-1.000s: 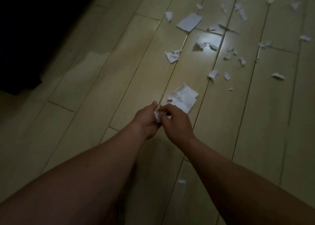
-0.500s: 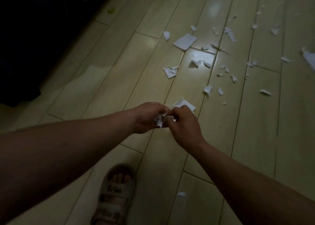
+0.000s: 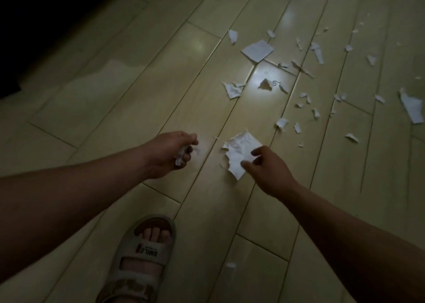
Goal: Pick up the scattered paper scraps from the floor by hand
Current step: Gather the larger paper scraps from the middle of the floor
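Observation:
White paper scraps lie scattered over the pale wooden floor (image 3: 138, 100). My left hand (image 3: 169, 153) is curled around a small wad of collected scraps (image 3: 181, 154). My right hand (image 3: 266, 167) reaches over a large crumpled scrap (image 3: 238, 147) on the floor, thumb and forefinger spread at its near edge, touching it. A flat square piece (image 3: 257, 50) lies farther off, with torn bits (image 3: 232, 90) and a folded bit (image 3: 265, 84) between. A long strip (image 3: 411, 105) lies at the right edge.
My sandalled foot (image 3: 142, 256) stands on the floor below my hands. One tiny scrap (image 3: 230, 265) lies beside it. Several small scraps (image 3: 296, 127) dot the boards to the upper right. A dark area (image 3: 34, 27) fills the top left corner.
My hands, joined over the wad before, have parted. The left hand keeps the wad and moved left. The right hand went forward to the large crumpled scrap.

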Tool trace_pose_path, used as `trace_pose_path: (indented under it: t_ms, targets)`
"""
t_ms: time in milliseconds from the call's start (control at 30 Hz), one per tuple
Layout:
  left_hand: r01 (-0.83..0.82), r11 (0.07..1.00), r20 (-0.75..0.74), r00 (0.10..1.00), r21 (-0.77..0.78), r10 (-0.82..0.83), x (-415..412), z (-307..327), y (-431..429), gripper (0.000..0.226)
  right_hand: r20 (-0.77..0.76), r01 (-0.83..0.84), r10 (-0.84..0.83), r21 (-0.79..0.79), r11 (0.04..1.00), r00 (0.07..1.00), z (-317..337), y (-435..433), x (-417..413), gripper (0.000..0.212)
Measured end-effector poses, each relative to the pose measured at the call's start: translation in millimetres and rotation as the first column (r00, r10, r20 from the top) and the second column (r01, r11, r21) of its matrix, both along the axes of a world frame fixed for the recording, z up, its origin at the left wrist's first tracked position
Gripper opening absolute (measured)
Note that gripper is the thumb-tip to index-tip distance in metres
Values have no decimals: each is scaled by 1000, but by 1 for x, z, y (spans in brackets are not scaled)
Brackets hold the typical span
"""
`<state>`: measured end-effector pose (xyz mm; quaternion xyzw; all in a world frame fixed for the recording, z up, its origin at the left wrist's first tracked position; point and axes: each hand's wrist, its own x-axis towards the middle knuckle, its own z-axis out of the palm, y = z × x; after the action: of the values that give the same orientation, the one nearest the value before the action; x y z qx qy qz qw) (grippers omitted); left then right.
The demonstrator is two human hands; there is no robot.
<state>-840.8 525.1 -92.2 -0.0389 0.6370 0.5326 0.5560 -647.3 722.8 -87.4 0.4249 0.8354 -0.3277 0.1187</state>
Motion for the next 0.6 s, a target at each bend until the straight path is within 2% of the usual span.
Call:
trace_pose_path:
  t_ms: [133,167,200,267,300,400,467,533,600]
  targets:
    - [19,996,4,1000,-86,-18,33,-47,-24,38,127,-251,241,74,965,962,-49,-12,11,93]
    - [18,996,13,1000,-91,-17,34,-50,-31,40,159,-277,257,117,954,953,-57,-16,10,91]
    - [14,996,22,1000,-85,-12,32,-49,-36,40,168,-277,250,160,948,953,-64,-16,8,78]
    - [3,998,31,1000,-66,-1,25,-46,-37,39,91,-222,206,230,948,974,-73,-14,4,30]
    - [1,998,30,1000,-64,1,22,-44,-34,37,39,-165,161,229,959,986,-74,-11,1,14]
    - [-37,998,73,997,-45,40,23,-38,-22,31,-158,96,-70,166,981,985,-60,-4,-7,16]
    - [-98,995,146,984,0,97,28,-30,-12,29,-303,194,-138,161,968,943,-39,-10,-15,15]
    - [-163,985,230,962,48,148,34,-19,-3,37,-414,190,-134,97,977,900,-15,-33,-26,14]
    - [-186,977,329,934,103,143,38,-8,3,53,-489,78,-72,-9,997,869,4,-69,-39,20]
